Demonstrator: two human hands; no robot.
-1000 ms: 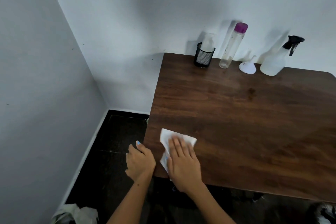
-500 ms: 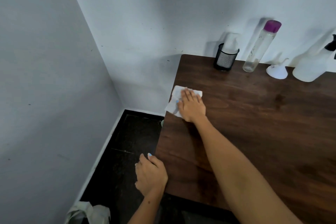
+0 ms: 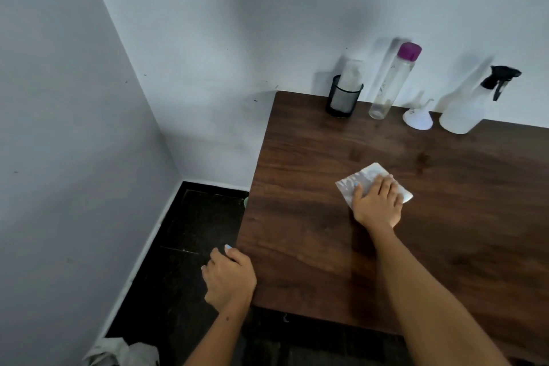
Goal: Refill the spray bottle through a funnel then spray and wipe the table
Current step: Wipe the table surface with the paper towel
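My right hand (image 3: 377, 202) lies flat with straight fingers on a folded white tissue (image 3: 371, 175), pressing it onto the dark wooden table (image 3: 312, 246) near its middle. My left hand (image 3: 228, 278) has curled fingers at the table's left edge, close to the near corner, and seems to hold that edge. Against the back wall stand the translucent spray bottle (image 3: 465, 107) with its black trigger head, a small white funnel (image 3: 417, 117) lying beside it, and a tall clear bottle (image 3: 392, 83) with a purple cap.
A black mesh cup (image 3: 341, 98) holding a white container stands at the table's back left corner. Walls close in on the left and behind. Dark floor lies left of the table, with crumpled white material (image 3: 118, 353) at the bottom.
My right hand slid the tissue from the near left corner up along the left edge, then right toward the table's middle. My left hand stayed at the left edge.
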